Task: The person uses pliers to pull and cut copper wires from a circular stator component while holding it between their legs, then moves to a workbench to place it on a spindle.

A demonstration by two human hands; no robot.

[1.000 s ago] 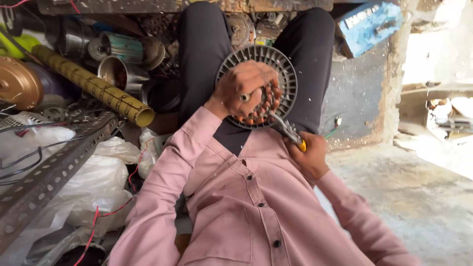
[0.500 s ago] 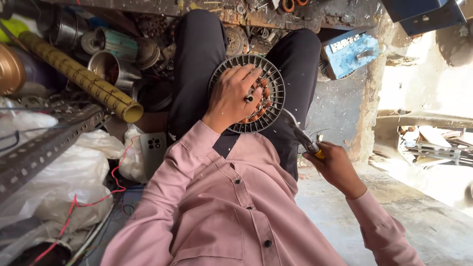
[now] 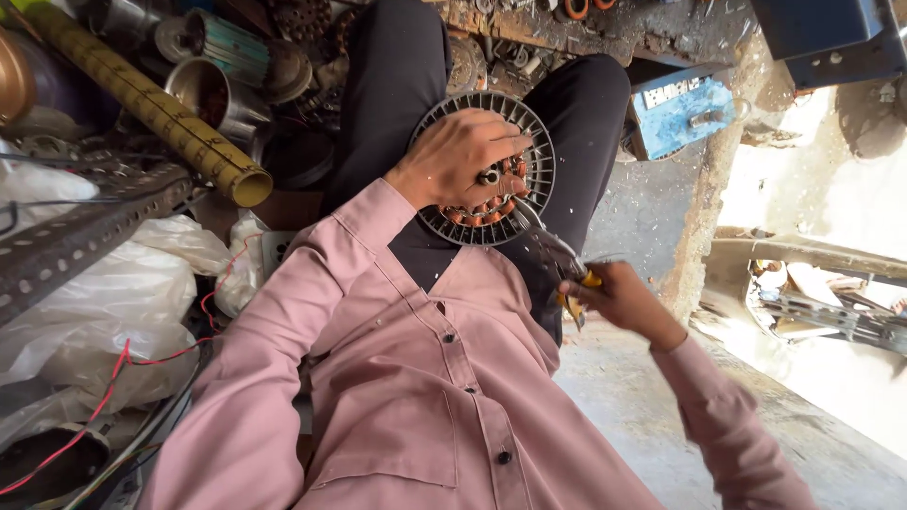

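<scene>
Head view | left hand point(image 3: 460, 156): fingers spread, pressed flat on round fan motor point(image 3: 529, 127) lying on the lap | right hand point(image 3: 619, 297): closed round yellow-handled pliers point(image 3: 553, 255) (tips at motor's lower rim) | yellow tube point(image 3: 151, 104): upper left, amid clutter.

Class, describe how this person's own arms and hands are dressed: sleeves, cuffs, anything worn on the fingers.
Both arms wear long dusty-pink shirt sleeves with buttoned-style cuffs ending at the wrists. The left hand is bare apart from a ring on one finger. The right hand is bare, with no glove; no ring can be made out on it.
</scene>
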